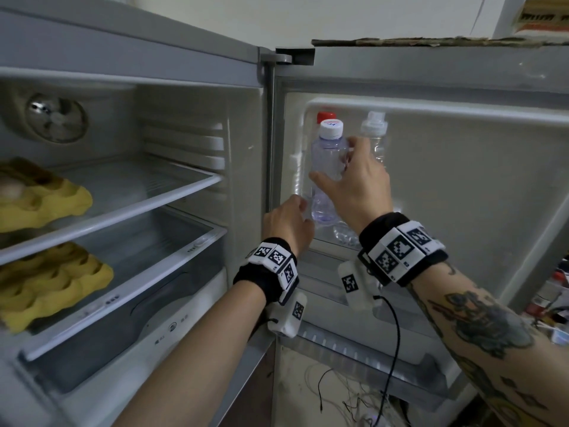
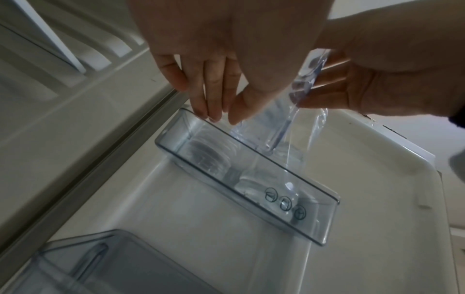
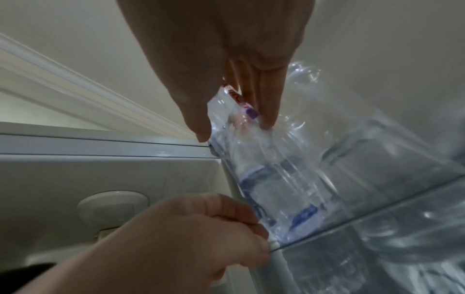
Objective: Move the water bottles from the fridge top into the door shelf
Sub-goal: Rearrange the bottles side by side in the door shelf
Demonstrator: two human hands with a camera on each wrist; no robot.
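Note:
My right hand [image 1: 354, 177] grips a clear white-capped water bottle [image 1: 327, 167] around its upper body and holds it upright, with its base low over the clear door shelf [image 2: 251, 179]. In the right wrist view the fingers [image 3: 266, 103] wrap the bottle [image 3: 271, 179] near its label. My left hand [image 1: 289, 217] is at the shelf's left end beside the bottle's base, its loosely bent fingers [image 2: 208, 95] holding nothing and its thumb against the bottle [image 2: 274, 127]. In the shelf stand a red-capped bottle [image 1: 325, 116] behind and a clear-capped bottle [image 1: 374, 127] to the right.
The open fridge door [image 1: 462, 180] is on the right, with a lower door bin [image 2: 75, 264] below the shelf. To the left, the fridge interior has glass shelves [image 1: 138, 195] holding yellow egg trays [image 1: 46, 204]. Cables [image 1: 354, 402] lie on the floor.

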